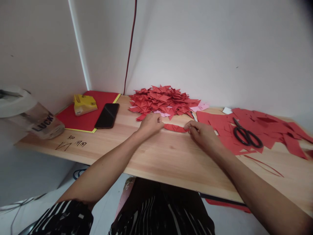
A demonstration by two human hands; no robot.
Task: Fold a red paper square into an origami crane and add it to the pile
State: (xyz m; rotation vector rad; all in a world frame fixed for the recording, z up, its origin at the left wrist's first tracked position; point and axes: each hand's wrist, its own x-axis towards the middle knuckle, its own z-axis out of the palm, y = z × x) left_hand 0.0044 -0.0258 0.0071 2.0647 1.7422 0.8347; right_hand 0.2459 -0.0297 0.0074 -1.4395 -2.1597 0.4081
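A narrow folded piece of red paper (pixel 175 128) stretches between my two hands, just above the wooden table. My left hand (pixel 151 124) pinches its left end with closed fingers. At the opposite end, the thumb and fingers of my right hand (pixel 201 132) are closed on the paper. Right behind it rises a heap of folded red paper pieces (pixel 161 99), with some pink paper (pixel 202 106) showing at its edge. Flat red paper sheets (pixel 212 119) lie beyond my right hand, and black-handled scissors (pixel 246 136) rest on them.
At the left stand a clear bottle (pixel 45 122) marked LUCK and a yellow packet (pixel 85 104) on red sheets (pixel 70 119). A black phone (pixel 107 115) lies beside them. Thin red paper strips (pixel 265 165) are near the right front. A dark red cable (pixel 130 45) hangs down the wall.
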